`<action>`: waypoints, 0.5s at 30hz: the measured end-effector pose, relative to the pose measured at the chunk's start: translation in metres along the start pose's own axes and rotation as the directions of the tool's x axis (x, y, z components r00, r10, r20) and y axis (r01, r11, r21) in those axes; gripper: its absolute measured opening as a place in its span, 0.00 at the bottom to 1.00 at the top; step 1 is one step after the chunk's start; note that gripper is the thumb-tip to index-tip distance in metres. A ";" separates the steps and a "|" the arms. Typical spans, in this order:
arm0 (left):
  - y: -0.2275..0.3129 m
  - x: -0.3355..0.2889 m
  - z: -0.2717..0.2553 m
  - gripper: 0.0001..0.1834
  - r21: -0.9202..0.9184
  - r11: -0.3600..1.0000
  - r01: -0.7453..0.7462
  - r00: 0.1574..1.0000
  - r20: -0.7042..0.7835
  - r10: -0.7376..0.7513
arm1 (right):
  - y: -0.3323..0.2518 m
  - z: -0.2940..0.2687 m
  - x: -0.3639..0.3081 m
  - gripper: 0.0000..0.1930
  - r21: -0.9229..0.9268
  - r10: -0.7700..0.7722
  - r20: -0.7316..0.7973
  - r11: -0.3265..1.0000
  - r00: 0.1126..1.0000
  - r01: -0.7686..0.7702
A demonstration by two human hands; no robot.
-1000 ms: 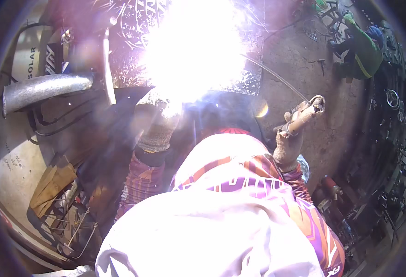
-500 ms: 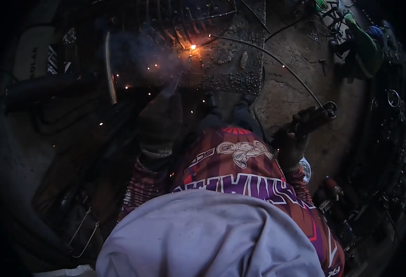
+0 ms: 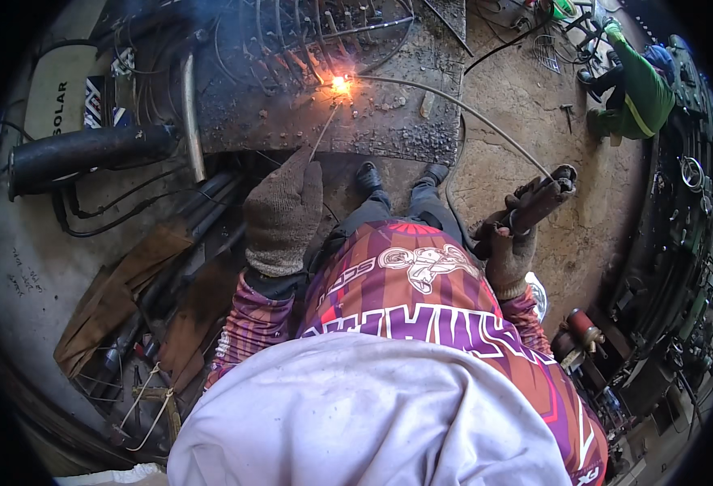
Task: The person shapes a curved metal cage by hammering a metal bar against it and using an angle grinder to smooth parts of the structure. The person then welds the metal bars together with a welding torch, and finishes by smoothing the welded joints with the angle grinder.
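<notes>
My left hand (image 3: 285,215), in a grey-brown knit glove, is closed around the near end of a thin metal rod (image 3: 324,134). The rod slants up to a bright orange glow (image 3: 341,84) on the dark metal worktable (image 3: 405,146). On the other side, my right hand (image 3: 510,257), gloved alike, grips a dark, worn welding electrode holder (image 3: 538,204). From its jaws a long curved welding rod (image 3: 470,108) arches left, its far end close to the glow. Several curved metal bars (image 3: 308,49) lie joined on the worktable just beyond.
A thick dark pipe (image 3: 89,158) and an upright shiny tube (image 3: 193,117) stand left of the worktable. Brown cloth (image 3: 117,292) and pipes lie on the floor below. A person in green (image 3: 648,93) crouches at the far right, near dark machinery (image 3: 700,178).
The scene is much brighter and the flying sparks are gone. My right hand and the electrode holder have shifted slightly left and away from me. My left hand stays nearly in place.
</notes>
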State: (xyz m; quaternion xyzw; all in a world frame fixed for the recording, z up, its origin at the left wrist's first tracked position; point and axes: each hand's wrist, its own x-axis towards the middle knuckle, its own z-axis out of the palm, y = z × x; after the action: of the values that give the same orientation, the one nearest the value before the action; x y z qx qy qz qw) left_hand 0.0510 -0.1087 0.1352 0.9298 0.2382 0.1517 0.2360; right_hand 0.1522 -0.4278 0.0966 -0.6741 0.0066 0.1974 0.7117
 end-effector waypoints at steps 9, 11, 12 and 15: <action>0.000 -0.001 0.000 0.16 0.036 0.999 0.018 1.000 0.015 -0.019 | -0.003 0.003 0.002 0.36 -0.035 0.011 0.005 0.999 1.000 -0.011; -0.004 -0.002 0.003 0.16 0.027 1.000 0.000 1.000 0.003 0.000 | -0.002 0.003 0.002 0.36 -0.021 -0.005 0.015 1.000 1.000 0.005; -0.005 -0.002 0.004 0.16 0.018 1.000 -0.019 1.000 -0.009 0.019 | -0.002 0.003 0.002 0.36 -0.021 -0.004 0.015 1.000 1.000 0.005; 0.002 0.000 0.001 0.15 0.019 1.000 -0.007 1.000 -0.002 0.007 | 0.001 0.001 0.002 0.36 -0.011 0.012 0.013 1.000 1.000 -0.012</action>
State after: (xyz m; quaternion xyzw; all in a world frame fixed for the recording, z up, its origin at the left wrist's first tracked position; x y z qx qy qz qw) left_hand 0.0521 -0.1104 0.1353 0.9327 0.2367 0.1514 0.2262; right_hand 0.1532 -0.4265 0.0957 -0.6765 0.0050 0.2060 0.7070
